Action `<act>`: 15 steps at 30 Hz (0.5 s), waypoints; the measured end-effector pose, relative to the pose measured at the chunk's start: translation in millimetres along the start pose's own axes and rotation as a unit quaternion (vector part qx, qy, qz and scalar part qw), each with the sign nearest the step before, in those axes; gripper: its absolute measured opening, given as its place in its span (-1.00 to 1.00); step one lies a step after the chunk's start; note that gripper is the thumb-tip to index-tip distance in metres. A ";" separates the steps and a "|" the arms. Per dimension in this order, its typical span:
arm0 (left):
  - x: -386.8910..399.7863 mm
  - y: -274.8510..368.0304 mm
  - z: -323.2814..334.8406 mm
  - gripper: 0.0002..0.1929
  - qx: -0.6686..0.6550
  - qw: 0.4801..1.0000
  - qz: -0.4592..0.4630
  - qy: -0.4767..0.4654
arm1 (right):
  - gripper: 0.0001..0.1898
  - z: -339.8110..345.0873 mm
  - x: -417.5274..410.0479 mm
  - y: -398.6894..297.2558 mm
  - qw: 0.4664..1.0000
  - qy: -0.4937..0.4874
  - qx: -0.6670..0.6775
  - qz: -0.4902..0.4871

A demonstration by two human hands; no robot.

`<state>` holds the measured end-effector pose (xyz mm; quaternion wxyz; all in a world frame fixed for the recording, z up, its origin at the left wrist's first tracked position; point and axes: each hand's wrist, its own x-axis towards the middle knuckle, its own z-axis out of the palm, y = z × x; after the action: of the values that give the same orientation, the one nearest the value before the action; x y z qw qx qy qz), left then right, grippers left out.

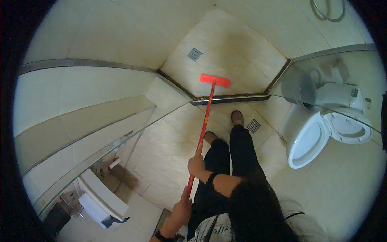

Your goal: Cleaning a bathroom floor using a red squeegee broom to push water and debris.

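A long red handle [204, 125] with a wide red head [215, 80] reaches away from me. The head rests over the tiled floor of the shower corner [229, 57], and the handle crosses the dark raised shower sill [235, 98]. My left hand [182, 208] is closed around the handle near its lower end. Farther up the handle, my right hand [197, 165] grips it, its forearm crossing above my legs. The underside of the head is hidden, so I cannot tell whether it is a squeegee or a brush.
A square floor drain [195, 54] lies inside the shower; another drain [253, 125] is beside my right shoe. Glass panels [172, 99] flank the opening. A toilet with raised lid [310, 145] stands right, a white washbasin [101, 196] lower left. A shower hose [332, 18] hangs at upper right.
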<state>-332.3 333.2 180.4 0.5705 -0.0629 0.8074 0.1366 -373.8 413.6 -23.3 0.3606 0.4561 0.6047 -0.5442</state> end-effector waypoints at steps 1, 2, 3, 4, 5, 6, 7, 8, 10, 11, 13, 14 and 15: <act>-6.2 -2.1 2.3 -0.34 -0.004 1.000 -0.018 -0.009 | -0.12 -0.1 -7.1 0.6 1.000 -0.013 -0.025 0.005; -9.3 -0.2 2.2 -0.34 -0.012 1.000 -0.023 -0.010 | -0.10 0.8 -13.7 1.6 0.998 -0.027 -0.050 0.010; -11.5 1.4 2.4 -0.34 -0.021 0.999 -0.028 -0.011 | -0.09 -0.4 -13.7 1.1 0.998 -0.030 -0.060 -0.003; -12.6 2.6 2.7 -0.34 -0.030 0.999 -0.033 -0.012 | -0.08 -0.7 -12.7 0.2 0.997 -0.032 -0.070 -0.016; -7.2 1.9 5.3 -0.35 -0.033 0.999 0.000 0.019 | -0.07 -5.7 -6.5 -3.9 0.997 -0.021 -0.063 -0.046; 6.3 2.4 8.9 -0.36 -0.037 0.998 0.033 0.050 | -0.06 -10.1 3.6 -7.1 0.995 -0.009 -0.057 -0.076; 16.3 3.0 11.7 -0.36 -0.041 0.994 0.065 0.081 | -0.08 -12.1 16.5 -13.8 0.991 0.012 -0.068 -0.111; 29.5 16.3 10.6 -0.36 -0.054 0.992 0.071 0.087 | -0.10 -19.6 36.3 -18.6 0.986 0.040 -0.081 -0.143; 55.5 44.9 3.0 -0.37 -0.081 0.989 0.068 0.106 | -0.11 -33.8 61.3 -42.0 0.984 0.044 -0.099 -0.142; 65.5 56.1 -0.6 -0.38 -0.098 0.990 0.045 0.088 | -0.12 -41.9 71.2 -54.9 0.982 0.047 -0.112 -0.143; 77.6 70.3 -6.3 -0.39 -0.133 0.990 -0.004 0.056 | -0.12 -53.5 75.4 -77.1 0.974 0.057 -0.154 -0.154; 76.9 70.8 -2.8 -0.38 -0.134 0.989 0.008 0.063 | -0.12 -58.0 78.5 -78.7 0.972 0.059 -0.165 -0.159; 73.7 69.8 2.5 -0.37 -0.134 0.988 0.022 0.071 | -0.11 -57.5 79.6 -64.1 0.968 0.062 -0.171 -0.171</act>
<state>-373.2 404.6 120.8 0.4948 -0.1309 0.8216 0.2510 -456.6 483.6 -68.0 0.2968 0.3108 0.7789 -0.4568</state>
